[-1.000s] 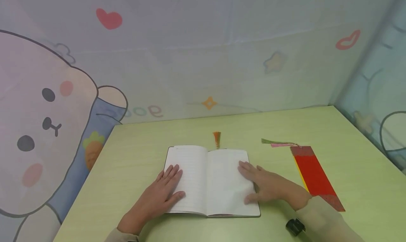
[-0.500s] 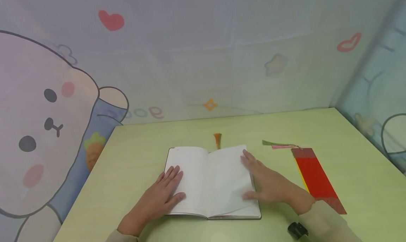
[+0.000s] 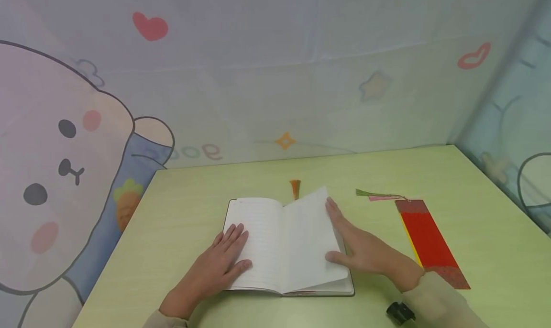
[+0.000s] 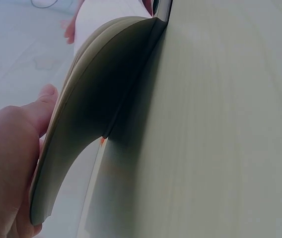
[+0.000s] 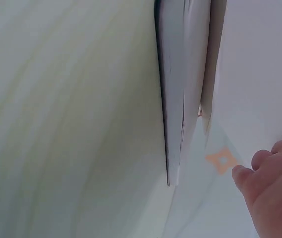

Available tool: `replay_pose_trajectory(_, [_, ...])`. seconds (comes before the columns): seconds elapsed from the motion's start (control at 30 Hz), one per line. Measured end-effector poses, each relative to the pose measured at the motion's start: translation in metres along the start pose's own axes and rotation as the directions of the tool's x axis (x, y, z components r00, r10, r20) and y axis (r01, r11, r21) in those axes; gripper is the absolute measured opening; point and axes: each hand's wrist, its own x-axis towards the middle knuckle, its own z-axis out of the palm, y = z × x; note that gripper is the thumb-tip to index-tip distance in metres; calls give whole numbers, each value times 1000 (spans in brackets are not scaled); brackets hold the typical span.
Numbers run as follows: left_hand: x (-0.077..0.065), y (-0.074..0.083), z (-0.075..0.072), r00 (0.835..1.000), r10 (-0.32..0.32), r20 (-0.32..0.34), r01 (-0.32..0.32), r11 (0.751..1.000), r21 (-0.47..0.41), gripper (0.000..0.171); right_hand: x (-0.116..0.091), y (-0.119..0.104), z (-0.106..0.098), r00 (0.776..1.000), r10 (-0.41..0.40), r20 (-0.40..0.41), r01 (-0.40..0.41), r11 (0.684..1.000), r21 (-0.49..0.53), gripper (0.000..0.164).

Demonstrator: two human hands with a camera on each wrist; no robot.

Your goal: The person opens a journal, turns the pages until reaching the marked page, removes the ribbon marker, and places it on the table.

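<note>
An open notebook (image 3: 258,261) lies near the table's front, its left page lined and its right page blank. My left hand (image 3: 217,266) rests on the left page with its fingers extended; in the left wrist view the thumb (image 4: 46,96) lies against that side, which arches off the table. A right-hand page (image 3: 307,246) is raised at its outer edge. My right hand (image 3: 366,249) holds that edge, thumb over the page and fingertips along the far part. In the right wrist view several fingertips (image 5: 262,158) show beside the lifted page, the thumb hidden.
Behind the notebook pokes an orange and green tassel (image 3: 295,188). A red card (image 3: 430,239) with green and pink tassels (image 3: 379,196) lies to the right, partly behind my right sleeve (image 3: 439,299). A printed cloth (image 3: 258,79) hangs behind the table.
The right page, flat a second ago, is now lifted and leaning left, with my right hand on its outer edge. My left hand stays in place.
</note>
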Motion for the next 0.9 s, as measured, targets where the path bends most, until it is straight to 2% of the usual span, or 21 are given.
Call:
replay_pose_trajectory(0.13, [0,0,0,1000,-4,1,4,1000,6,68,5,-2,3,1000,-17,8,16,991,136,89])
replay_pose_trajectory(0.3, [1,-1,1,1000,2,-8,-2,1000,8,68,11,-8,6,997,-68,-18,71,982,173,86])
replay_pose_trajectory(0.47, [0,-2,2,1000,12,-26,-11,1000,4,67,19,-19,10,995,-100,-1,99,984,146,80])
replay_pose_trajectory(0.63, [0,-2,1,998,33,-51,-33,999,6,63,27,-27,14,998,-61,9,61,996,66,72])
replay_pose_trajectory(0.73, [0,-3,1,994,67,-83,-68,998,-4,59,31,-28,17,999,-37,32,36,999,4,69])
replay_pose_trajectory(0.9, [-2,-7,2,976,146,-159,-153,988,-35,59,39,-30,24,994,-68,88,74,995,-69,70])
